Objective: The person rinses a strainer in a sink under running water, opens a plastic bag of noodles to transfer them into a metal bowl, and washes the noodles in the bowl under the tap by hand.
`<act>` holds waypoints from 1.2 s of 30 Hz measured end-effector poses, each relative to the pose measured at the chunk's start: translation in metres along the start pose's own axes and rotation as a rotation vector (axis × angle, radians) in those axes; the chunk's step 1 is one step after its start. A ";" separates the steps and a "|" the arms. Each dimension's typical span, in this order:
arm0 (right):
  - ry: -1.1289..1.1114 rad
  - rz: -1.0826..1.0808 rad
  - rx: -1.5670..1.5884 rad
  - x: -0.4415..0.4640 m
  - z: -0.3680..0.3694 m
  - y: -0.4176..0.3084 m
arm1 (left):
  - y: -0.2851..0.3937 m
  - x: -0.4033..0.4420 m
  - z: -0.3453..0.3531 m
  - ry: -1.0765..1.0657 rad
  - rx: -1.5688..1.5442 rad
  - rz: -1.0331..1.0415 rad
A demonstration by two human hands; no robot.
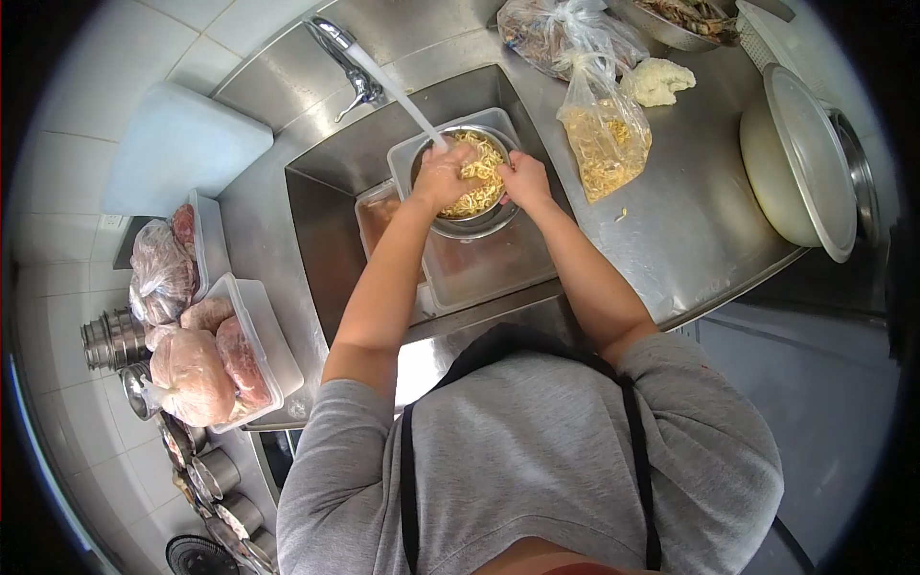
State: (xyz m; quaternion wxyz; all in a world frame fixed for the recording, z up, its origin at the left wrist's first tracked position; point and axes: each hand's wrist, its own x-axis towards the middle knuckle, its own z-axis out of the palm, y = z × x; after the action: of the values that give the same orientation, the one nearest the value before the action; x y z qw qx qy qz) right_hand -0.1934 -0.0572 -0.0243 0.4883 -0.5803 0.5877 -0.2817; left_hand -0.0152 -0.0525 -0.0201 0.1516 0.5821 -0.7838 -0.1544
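A round metal bowl (471, 228) full of yellowish bean sprouts (484, 171) sits over plastic tubs in the sink. Water from the faucet (335, 40) runs into the bowl's left side. My left hand (447, 176) lies on the sprouts beneath the stream, its fingers stretched across them; some fingertips are hard to make out. On the right, my right hand (525, 180) pinches the bowl's rim, with thumb and fingers closed on it.
Right of the sink lie a clear bag of sprouts (606, 144), a pale lump (657, 82) and a large bowl (800, 163). At left stand a tub of bagged meat (264, 350) and a cutting board (187, 149). The sink (326, 240) holds plastic tubs (479, 273).
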 end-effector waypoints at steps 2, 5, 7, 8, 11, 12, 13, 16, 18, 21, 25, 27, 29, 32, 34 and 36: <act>0.003 0.007 0.027 0.001 0.002 0.001 | 0.013 -0.003 -0.024 0.043 -0.180 -0.105; 0.016 0.006 0.063 0.003 0.002 -0.001 | 0.004 0.003 -0.057 0.001 -0.337 -0.090; 0.021 0.002 0.074 0.005 0.002 -0.005 | -0.011 0.007 -0.086 -0.218 -0.679 -0.095; 0.023 -0.007 0.072 0.005 0.002 -0.006 | -0.010 0.005 -0.096 -0.217 -0.680 -0.097; 0.020 -0.016 0.071 0.004 -0.001 -0.013 | -0.024 0.002 -0.108 -0.066 -0.823 -0.298; 0.017 -0.012 0.073 0.003 -0.001 -0.015 | -0.043 0.005 -0.103 0.154 -0.777 -0.444; 0.023 -0.010 0.075 0.003 -0.002 -0.015 | -0.062 0.010 -0.096 0.371 -0.722 -0.585; 0.028 -0.020 0.072 0.002 -0.004 -0.018 | -0.093 0.016 -0.085 0.828 -1.032 -0.964; 0.033 -0.009 0.081 -0.001 -0.007 -0.022 | -0.105 0.023 -0.083 0.742 -1.323 -0.964; 0.038 0.001 0.073 -0.007 -0.013 -0.030 | -0.110 0.047 -0.092 0.653 -1.676 -0.881; 0.031 0.000 0.059 -0.014 -0.026 -0.037 | -0.107 0.067 -0.101 0.743 -1.699 -0.934; 0.051 -0.012 0.103 -0.022 -0.035 -0.035 | -0.114 0.076 -0.099 0.742 -1.627 -1.000; 0.065 -0.023 0.133 -0.029 -0.050 -0.029 | -0.132 0.084 -0.091 0.935 -1.677 -1.056; 0.079 -0.028 0.179 -0.055 -0.086 -0.027 | -0.114 0.080 -0.089 1.079 -1.774 -0.882; 0.101 -0.044 0.262 -0.075 -0.113 -0.022 | -0.098 0.074 -0.082 1.064 -1.715 -0.833; 0.169 -0.103 0.190 -0.090 -0.142 -0.004 | -0.092 0.064 -0.073 0.782 -0.943 -0.388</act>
State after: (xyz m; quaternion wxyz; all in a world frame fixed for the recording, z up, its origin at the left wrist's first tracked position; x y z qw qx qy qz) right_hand -0.3338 -0.0049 0.0535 0.4747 -0.5349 0.5669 -0.4088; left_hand 0.0774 -0.1441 0.0114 0.6353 0.5973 -0.3991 -0.2834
